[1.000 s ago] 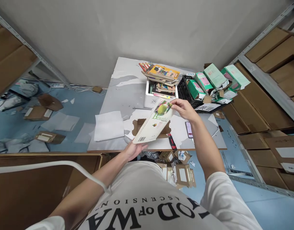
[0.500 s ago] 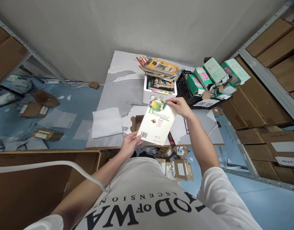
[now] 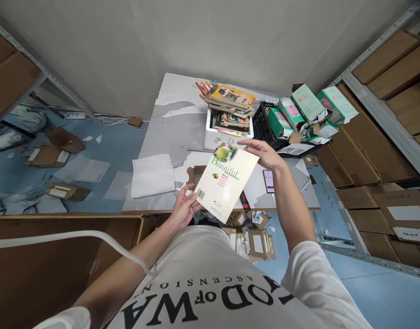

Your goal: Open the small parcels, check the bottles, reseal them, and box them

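Observation:
A thin cream book (image 3: 226, 183) with green "Beautiful" lettering, fruit pictures and a barcode is tilted above the table's front edge. My left hand (image 3: 185, 208) grips its lower left edge, near the barcode. At the upper right corner, my right hand (image 3: 266, 155) holds the book, its fingers reaching along the top edge and partly hidden by it. Beneath the book lie a small cardboard box (image 3: 192, 173), mostly covered, and a red and black tool (image 3: 244, 200), perhaps a cutter. Just left of my right forearm is a phone (image 3: 268, 181) with its screen lit.
Behind the book stands a white foam box (image 3: 213, 139) piled with books (image 3: 230, 98). To its right, a black crate (image 3: 263, 125) holds green boxes (image 3: 307, 105). White sheets (image 3: 153, 176) lie on the table's left. Shelves of cartons (image 3: 374, 146) flank the right side.
The book has turned clockwise and its lower end has come nearer to me. My right hand has moved right, its fingers more stretched out, and more of the phone shows.

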`<state>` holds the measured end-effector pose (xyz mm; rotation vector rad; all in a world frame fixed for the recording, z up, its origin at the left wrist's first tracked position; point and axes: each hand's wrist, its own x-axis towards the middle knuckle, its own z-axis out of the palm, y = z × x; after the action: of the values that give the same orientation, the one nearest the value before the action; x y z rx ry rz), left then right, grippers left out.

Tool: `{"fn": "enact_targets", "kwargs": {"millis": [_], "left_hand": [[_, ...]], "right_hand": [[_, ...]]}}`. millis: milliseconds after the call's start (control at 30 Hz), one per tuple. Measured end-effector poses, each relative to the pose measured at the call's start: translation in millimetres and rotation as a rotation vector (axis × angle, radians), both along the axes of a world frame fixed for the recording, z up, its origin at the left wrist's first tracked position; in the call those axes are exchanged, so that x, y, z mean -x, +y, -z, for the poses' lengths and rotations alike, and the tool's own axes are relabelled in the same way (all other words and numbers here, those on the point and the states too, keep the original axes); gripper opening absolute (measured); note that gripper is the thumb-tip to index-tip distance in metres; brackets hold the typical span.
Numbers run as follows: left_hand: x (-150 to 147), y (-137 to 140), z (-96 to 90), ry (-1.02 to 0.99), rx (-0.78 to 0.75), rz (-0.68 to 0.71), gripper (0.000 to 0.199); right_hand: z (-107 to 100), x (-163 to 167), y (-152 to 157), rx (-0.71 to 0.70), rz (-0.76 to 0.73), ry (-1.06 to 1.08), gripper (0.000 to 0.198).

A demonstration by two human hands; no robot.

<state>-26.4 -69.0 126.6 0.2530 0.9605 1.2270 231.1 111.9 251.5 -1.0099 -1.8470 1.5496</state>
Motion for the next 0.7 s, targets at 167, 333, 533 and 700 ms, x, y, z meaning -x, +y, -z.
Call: {"fn": "enact_targets", "kwargs": {"millis": [167, 333, 533, 700], "left_hand": [[-5.7, 3.2, 0.4, -0.13, 0.064, 0.111, 0.039], [-13.7, 2.3, -2.6, -0.156, 0.079, 0.364, 0.037], [-12.4, -4.8, -15.7, -0.039, -0.05, 0.263, 0.051], [-7.1, -9.1, -17.3, -0.008, -0.072, 0.23, 0.045]], "right_hand": [[-5.5, 18.0, 3.8, -0.255, -0.013, -0.038, 0.029], [-21.9, 38.3, 8.2, -0.32, -0.091, -0.08, 0.036], [-34.1, 52.8, 15.9, -0.239, -0.102, -0.173, 0.036], [-24.4, 59.3, 23.4, -0.205, -0.08, -0.268, 0.032]]}}
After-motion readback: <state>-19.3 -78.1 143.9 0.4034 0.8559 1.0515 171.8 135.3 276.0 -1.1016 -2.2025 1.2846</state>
